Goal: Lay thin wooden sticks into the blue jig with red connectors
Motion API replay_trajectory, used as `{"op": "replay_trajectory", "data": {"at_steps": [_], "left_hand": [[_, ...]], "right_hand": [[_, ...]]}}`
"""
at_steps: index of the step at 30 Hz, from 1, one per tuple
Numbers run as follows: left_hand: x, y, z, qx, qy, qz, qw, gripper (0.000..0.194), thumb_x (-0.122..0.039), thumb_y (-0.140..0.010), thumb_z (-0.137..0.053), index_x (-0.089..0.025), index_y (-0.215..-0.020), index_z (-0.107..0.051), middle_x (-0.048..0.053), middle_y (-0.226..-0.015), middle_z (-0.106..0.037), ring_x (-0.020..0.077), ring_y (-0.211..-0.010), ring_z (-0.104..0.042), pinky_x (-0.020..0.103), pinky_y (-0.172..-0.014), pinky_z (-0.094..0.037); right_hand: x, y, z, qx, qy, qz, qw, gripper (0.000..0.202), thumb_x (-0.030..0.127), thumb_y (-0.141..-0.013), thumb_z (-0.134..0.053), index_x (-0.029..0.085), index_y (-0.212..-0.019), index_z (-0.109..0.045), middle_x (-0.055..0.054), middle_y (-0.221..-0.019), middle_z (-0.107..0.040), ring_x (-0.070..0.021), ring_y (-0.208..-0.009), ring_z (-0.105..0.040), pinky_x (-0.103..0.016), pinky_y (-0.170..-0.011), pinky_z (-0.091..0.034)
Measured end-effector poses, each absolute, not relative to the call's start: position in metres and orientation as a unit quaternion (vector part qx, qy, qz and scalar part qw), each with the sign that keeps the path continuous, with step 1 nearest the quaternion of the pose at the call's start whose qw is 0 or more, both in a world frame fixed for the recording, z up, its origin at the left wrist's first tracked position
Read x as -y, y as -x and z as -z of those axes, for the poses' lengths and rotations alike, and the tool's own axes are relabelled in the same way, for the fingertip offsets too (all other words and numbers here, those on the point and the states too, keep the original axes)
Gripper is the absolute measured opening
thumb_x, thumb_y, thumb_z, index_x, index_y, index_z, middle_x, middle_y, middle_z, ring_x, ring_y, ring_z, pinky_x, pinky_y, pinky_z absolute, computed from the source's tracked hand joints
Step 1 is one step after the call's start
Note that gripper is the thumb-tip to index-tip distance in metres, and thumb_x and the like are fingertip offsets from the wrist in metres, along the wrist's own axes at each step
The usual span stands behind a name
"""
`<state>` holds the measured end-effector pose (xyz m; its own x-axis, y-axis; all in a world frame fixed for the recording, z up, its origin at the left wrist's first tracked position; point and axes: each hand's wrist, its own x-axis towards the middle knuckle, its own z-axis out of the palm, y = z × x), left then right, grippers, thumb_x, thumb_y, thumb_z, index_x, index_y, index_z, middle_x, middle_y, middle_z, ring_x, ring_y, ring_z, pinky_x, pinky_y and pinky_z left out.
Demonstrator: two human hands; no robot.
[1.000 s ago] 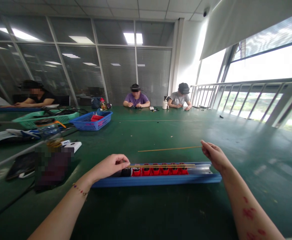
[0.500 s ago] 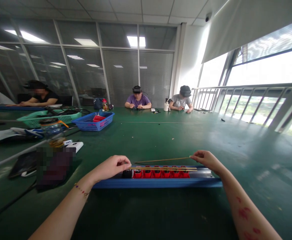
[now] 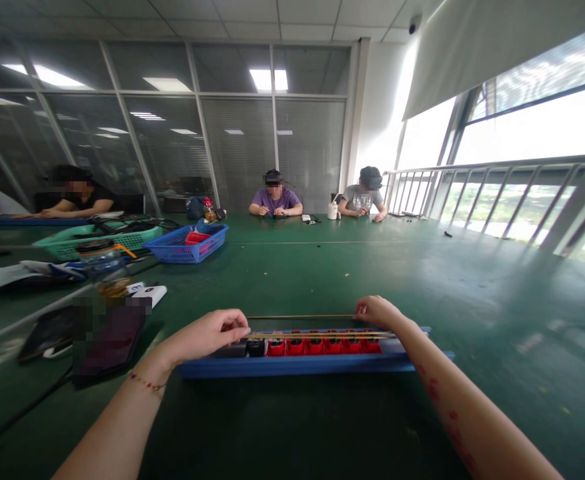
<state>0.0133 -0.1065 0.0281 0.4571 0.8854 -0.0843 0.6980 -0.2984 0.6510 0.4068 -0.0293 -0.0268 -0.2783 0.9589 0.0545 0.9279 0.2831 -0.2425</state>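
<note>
We hold our left hand [image 3: 217,329] at the left end of the long blue tray [image 3: 292,367]; its thumb and finger are pinched together on the ends of some long sticks [image 3: 317,335], which lie flat above a row of red cups [image 3: 295,346]; a black cup [image 3: 255,349] sits just left of the red ones, in the same tray. Our right hand [image 3: 379,311] is over behind the tray, with its fingers pinched on the right end of one thin stick [image 3: 299,317]; that stick lies just past the tray's far edge and runs almost side by side with the others; our two hands are well apart, and our right arm crosses over the right end of the tray. We wear a bead bracelet [image 3: 145,382] on the left wrist; the tray rests on a big green table [image 3: 282,427]; off to our left are a blue basket [image 3: 185,248] with a red box [image 3: 197,238] in it, a green basket [image 3: 139,235] and a jar [image 3: 106,267]; three people sit across from us, bent over the table.
</note>
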Motion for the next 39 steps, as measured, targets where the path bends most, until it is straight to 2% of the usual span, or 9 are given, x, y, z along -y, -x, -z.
{"op": "replay_trajectory", "data": {"at_steps": [3,9,14,22,32,36,39], "left_hand": [[0.107,-0.014,-0.034,-0.503,-0.804,-0.124,0.293,0.036,-0.051,-0.076,-0.044,-0.019,-0.080,-0.060,0.000,-0.074,-0.062,0.0149,-0.069,-0.055,0.020,-0.059,-0.040],[0.109,-0.015,-0.043,-0.493,-0.821,-0.130,0.256,0.029,-0.046,-0.075,-0.048,-0.023,-0.080,-0.065,-0.001,-0.081,-0.064,0.0166,-0.077,-0.057,0.021,-0.068,-0.040],[0.111,-0.019,-0.047,-0.497,-0.838,-0.157,0.160,0.029,-0.045,-0.074,-0.048,-0.024,-0.075,-0.067,0.001,-0.083,-0.062,0.0179,-0.080,-0.055,0.023,-0.074,-0.039],[0.109,0.001,-0.070,-0.528,-0.823,-0.207,0.015,0.031,-0.048,-0.076,-0.045,-0.026,-0.082,-0.066,0.001,-0.094,-0.062,0.0202,-0.085,-0.053,0.024,-0.075,-0.037],[0.070,0.006,-0.041,-0.550,-0.827,-0.104,0.054,0.025,-0.043,-0.071,-0.050,-0.025,-0.073,-0.067,0.002,-0.080,-0.065,0.0180,-0.072,-0.058,0.023,-0.064,-0.037],[0.055,-0.007,-0.024,-0.544,-0.829,-0.083,0.102,0.020,-0.038,-0.068,-0.053,-0.023,-0.068,-0.065,0.002,-0.071,-0.066,0.0177,-0.066,-0.059,0.022,-0.058,-0.037],[0.043,-0.018,-0.017,-0.531,-0.835,-0.083,0.116,0.017,-0.036,-0.066,-0.055,-0.022,-0.066,-0.065,0.002,-0.067,-0.066,0.0178,-0.063,-0.059,0.022,-0.056,-0.037]], "right_hand": [[0.027,-0.410,0.030,0.795,0.592,-0.082,0.102,0.016,0.031,-0.067,-0.059,0.023,-0.078,-0.067,-0.001,-0.080,-0.067,-0.0162,-0.073,-0.060,-0.022,-0.064,-0.043],[0.029,-0.411,0.032,0.793,0.593,-0.086,0.115,0.018,0.027,-0.068,-0.058,0.022,-0.083,-0.067,-0.002,-0.081,-0.067,-0.0164,-0.074,-0.060,-0.022,-0.065,-0.044],[0.031,-0.411,0.032,0.794,0.590,-0.090,0.121,0.017,0.025,-0.067,-0.057,0.022,-0.081,-0.067,-0.001,-0.081,-0.068,-0.0165,-0.075,-0.060,-0.022,-0.065,-0.044],[0.027,-0.414,0.037,0.779,0.609,-0.078,0.124,0.025,0.014,-0.066,-0.051,0.022,-0.083,-0.067,-0.001,-0.080,-0.068,-0.0156,-0.076,-0.060,-0.020,-0.066,-0.043],[0.029,-0.415,0.038,0.752,0.645,-0.050,0.123,0.027,0.019,-0.076,-0.044,0.026,-0.091,-0.066,-0.002,-0.091,-0.066,-0.0178,-0.085,-0.059,-0.024,-0.073,-0.041],[0.032,-0.411,0.034,0.771,0.622,-0.063,0.117,0.022,0.033,-0.077,-0.049,0.027,-0.091,-0.065,0.000,-0.087,-0.067,-0.0169,-0.080,-0.060,-0.023,-0.069,-0.042],[0.033,-0.409,0.031,0.797,0.589,-0.079,0.109,0.025,0.042,-0.071,-0.056,0.028,-0.088,-0.066,0.000,-0.084,-0.067,-0.0167,-0.077,-0.060,-0.022,-0.066,-0.043]]}}
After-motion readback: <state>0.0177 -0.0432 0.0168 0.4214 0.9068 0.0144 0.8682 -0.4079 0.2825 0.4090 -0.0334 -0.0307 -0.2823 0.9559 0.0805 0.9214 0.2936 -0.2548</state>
